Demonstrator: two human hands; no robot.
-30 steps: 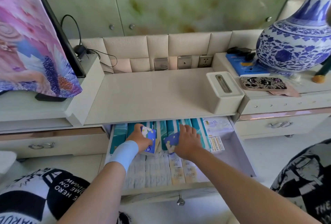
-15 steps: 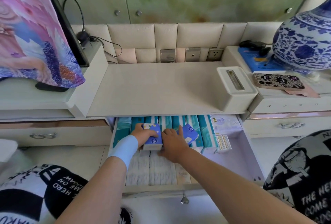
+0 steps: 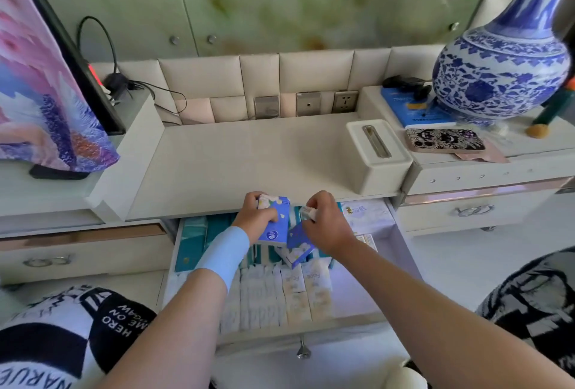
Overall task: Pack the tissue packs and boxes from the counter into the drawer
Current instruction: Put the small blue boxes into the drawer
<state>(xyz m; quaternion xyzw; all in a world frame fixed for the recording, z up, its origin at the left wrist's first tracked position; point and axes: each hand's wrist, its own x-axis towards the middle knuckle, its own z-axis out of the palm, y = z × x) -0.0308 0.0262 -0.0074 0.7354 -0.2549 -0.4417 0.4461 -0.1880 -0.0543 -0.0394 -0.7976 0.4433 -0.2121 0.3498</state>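
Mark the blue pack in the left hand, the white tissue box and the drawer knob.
blue pack (image 3: 281, 228): head view, front face.
white tissue box (image 3: 384, 178): head view, front wall.
drawer knob (image 3: 302, 352): head view, tip.

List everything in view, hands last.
blue tissue boxes: two, blue with white flowers, over the drawer, one per hand.
teal tissue packs: several, teal, drawer's back row.
white tissue packs: several, white, drawer's front.
drawer: one, white, open under the counter.
tissue dispenser: one, cream, counter's right end.
vase: one, blue-and-white, right cabinet.
phone: one, patterned case, before the vase.
left hand: one, blue wristband, grips the upright box.
right hand: one, bare, pinches the tilted box's top.
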